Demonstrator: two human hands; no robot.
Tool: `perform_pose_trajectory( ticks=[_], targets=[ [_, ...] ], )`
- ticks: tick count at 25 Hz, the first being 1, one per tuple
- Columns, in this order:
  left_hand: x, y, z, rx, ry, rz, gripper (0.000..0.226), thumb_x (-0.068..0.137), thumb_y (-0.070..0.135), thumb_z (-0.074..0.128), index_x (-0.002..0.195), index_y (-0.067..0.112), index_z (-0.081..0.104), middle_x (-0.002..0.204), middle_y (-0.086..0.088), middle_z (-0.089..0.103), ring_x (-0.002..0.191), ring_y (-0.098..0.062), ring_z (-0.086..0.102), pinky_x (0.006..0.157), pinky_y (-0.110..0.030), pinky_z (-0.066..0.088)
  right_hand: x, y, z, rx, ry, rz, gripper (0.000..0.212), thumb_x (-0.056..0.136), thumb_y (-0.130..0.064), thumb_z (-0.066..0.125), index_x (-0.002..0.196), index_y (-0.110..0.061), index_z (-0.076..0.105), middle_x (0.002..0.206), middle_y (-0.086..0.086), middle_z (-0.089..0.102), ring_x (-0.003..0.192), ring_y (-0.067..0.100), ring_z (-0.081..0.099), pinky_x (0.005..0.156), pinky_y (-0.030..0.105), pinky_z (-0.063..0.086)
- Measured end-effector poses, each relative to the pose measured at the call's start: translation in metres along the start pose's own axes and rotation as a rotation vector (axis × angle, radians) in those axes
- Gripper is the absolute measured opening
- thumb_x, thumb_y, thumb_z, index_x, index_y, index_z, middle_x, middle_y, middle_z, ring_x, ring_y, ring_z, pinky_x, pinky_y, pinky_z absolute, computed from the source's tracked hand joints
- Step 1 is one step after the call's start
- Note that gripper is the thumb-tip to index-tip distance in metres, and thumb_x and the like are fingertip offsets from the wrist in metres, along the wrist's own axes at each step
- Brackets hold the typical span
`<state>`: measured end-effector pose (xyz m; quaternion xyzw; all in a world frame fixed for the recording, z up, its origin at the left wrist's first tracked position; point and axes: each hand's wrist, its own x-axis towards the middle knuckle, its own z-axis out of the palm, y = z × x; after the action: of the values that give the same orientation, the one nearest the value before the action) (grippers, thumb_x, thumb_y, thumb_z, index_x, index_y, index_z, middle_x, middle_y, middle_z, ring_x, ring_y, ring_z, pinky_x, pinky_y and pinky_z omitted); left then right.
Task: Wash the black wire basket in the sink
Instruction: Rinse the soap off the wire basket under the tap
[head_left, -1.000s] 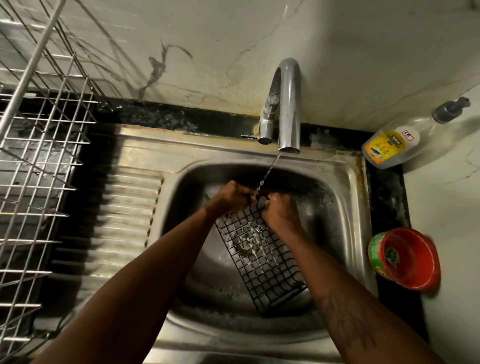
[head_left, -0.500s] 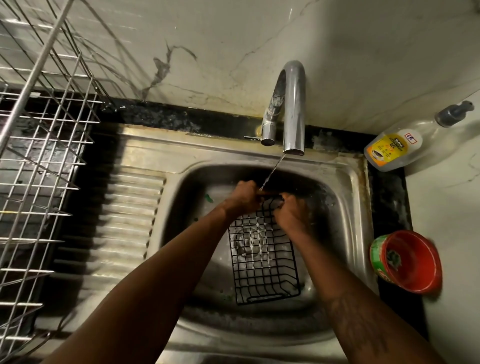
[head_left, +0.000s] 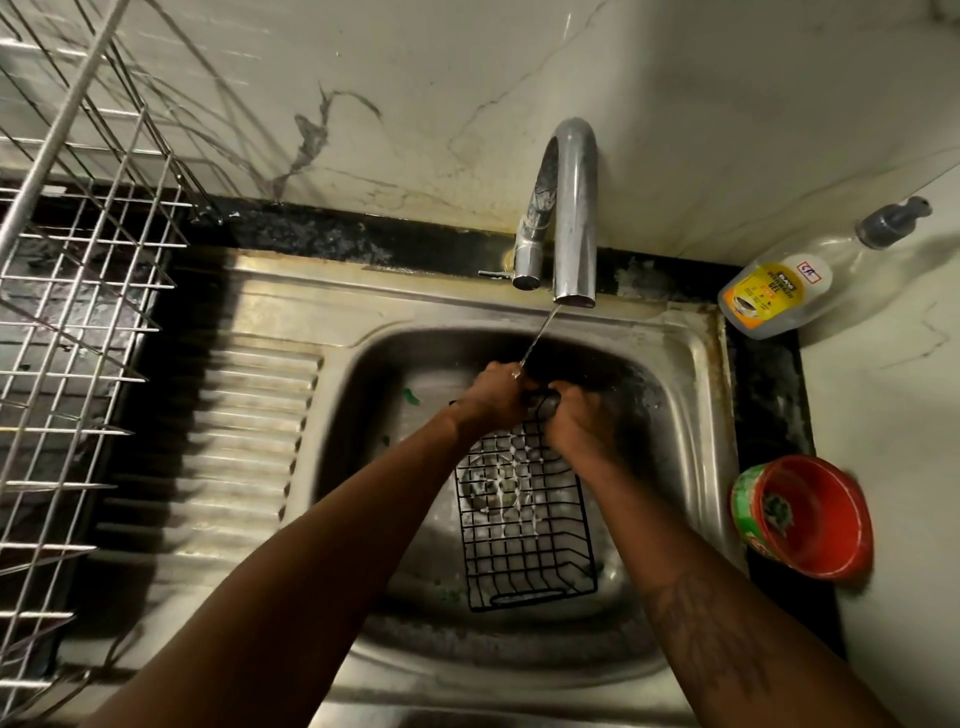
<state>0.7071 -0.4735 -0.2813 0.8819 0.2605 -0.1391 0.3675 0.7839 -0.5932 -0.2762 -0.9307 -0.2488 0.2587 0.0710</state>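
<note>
Black basket (head_left: 524, 525) is gripped at its far rim by left hand (head_left: 493, 396) and right hand (head_left: 577, 422), close together, and reaches back from them inside the sink (head_left: 691, 415). Wet wire may be let slip and dropped.

A pale, marble-patterned wall (head_left: 467, 78) is seen at the far side, crossed by thin grey veins and by one dark branching mark (head_left: 311, 135) toward the left. A second pale wall (head_left: 893, 415) is met at the right, so that a corner is formed. A black stone bench (head_left: 322, 234), stained and speckled, is laid along the foot of both walls. At the left a silver wire dish rack (head_left: 78, 312) is set over it, and its shadow is thrown on the far wall. In the far right corner a clear pump bottle (head_left: 779, 286) with a yellow label is placed; nearer, a red bowl (head_left: 810, 519). Everything is dimly and warmly lit.
</note>
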Motion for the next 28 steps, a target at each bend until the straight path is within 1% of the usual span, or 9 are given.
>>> perform_pose_trajectory(
  ticks=[2,5,10,14,18,21,23,25,28],
  targets=[
    [0.004,0.006,0.002,-0.052,0.015,0.014,0.028,0.096,0.012,0.066,0.122,0.003,0.07,0.122,-0.019,0.07,0.116,-0.033,0.064,0.099,-0.035,0.053,-0.001,0.003,0.0,-0.017,0.011,-0.007,0.041,0.097,-0.006,0.052,0.134,-0.021,0.059,0.115,0.008,0.065,0.093,0.022,0.061,0.071,0.024,0.048],
    [0.006,-0.011,-0.005,-0.089,0.029,-0.08,0.024,0.092,0.018,0.073,0.111,0.004,0.073,0.11,-0.012,0.074,0.105,-0.024,0.07,0.087,-0.022,0.053,-0.001,0.01,0.004,0.042,0.032,-0.006,0.031,0.095,-0.009,0.061,0.125,-0.016,0.062,0.106,0.004,0.064,0.079,0.012,0.048,0.051,0.017,0.03],
    [0.003,-0.049,-0.017,-0.315,-0.001,-0.272,0.015,0.091,0.018,0.076,0.103,0.012,0.079,0.092,0.005,0.074,0.087,-0.006,0.066,0.076,-0.011,0.05,0.008,0.008,0.005,0.077,0.056,-0.031,0.013,0.094,-0.014,0.064,0.105,-0.016,0.07,0.088,0.002,0.064,0.087,0.018,0.062,0.056,0.02,0.035],
    [0.005,-0.056,-0.024,-0.491,-0.102,-0.235,0.023,0.096,0.001,0.064,0.102,0.016,0.08,0.102,0.002,0.077,0.089,-0.01,0.065,0.086,-0.028,0.056,0.017,0.017,0.003,0.1,0.057,0.036,0.017,0.088,-0.012,0.066,0.104,-0.01,0.071,0.099,0.013,0.071,0.096,0.031,0.067,0.076,0.028,0.05],
    [0.019,-0.025,-0.014,-0.355,-0.121,-0.188,0.027,0.095,0.013,0.067,0.119,0.022,0.075,0.11,0.002,0.072,0.09,-0.012,0.064,0.072,-0.019,0.052,0.02,0.018,0.001,0.094,0.073,0.063,0.009,0.089,-0.011,0.063,0.096,-0.012,0.068,0.095,0.009,0.069,0.085,0.027,0.064,0.071,0.024,0.043],
    [0.028,-0.013,0.002,-0.151,-0.116,-0.177,0.034,0.093,0.028,0.067,0.126,0.021,0.068,0.123,-0.006,0.069,0.104,-0.021,0.066,0.078,-0.024,0.05,0.02,0.016,0.003,0.119,0.075,0.082,0.006,0.089,-0.011,0.062,0.089,-0.017,0.065,0.09,0.005,0.066,0.081,0.024,0.062,0.07,0.026,0.045],
    [0.025,-0.015,0.002,-0.111,-0.08,-0.156,0.033,0.094,0.025,0.066,0.124,0.013,0.065,0.122,-0.01,0.067,0.108,-0.027,0.065,0.083,-0.029,0.052,0.022,0.016,0.001,0.134,0.067,0.085,0.007,0.087,-0.012,0.064,0.083,-0.017,0.063,0.091,0.006,0.069,0.087,0.028,0.067,0.071,0.027,0.05],
    [0.016,-0.025,-0.005,-0.071,-0.047,-0.098,0.025,0.096,0.019,0.066,0.117,0.007,0.069,0.111,-0.01,0.07,0.102,-0.025,0.068,0.083,-0.028,0.053,0.025,0.021,-0.002,0.129,0.06,0.074,0.003,0.087,-0.012,0.066,0.089,-0.015,0.066,0.096,0.008,0.071,0.094,0.03,0.068,0.076,0.028,0.051],
    [-0.002,-0.041,-0.009,-0.003,0.006,-0.047,0.018,0.097,0.02,0.067,0.11,0.008,0.073,0.099,-0.008,0.073,0.09,-0.022,0.071,0.073,-0.025,0.053,0.024,0.027,-0.001,0.044,0.076,0.066,0.022,0.092,-0.014,0.065,0.113,-0.017,0.069,0.11,0.008,0.071,0.102,0.029,0.067,0.077,0.028,0.046]
  ],
)
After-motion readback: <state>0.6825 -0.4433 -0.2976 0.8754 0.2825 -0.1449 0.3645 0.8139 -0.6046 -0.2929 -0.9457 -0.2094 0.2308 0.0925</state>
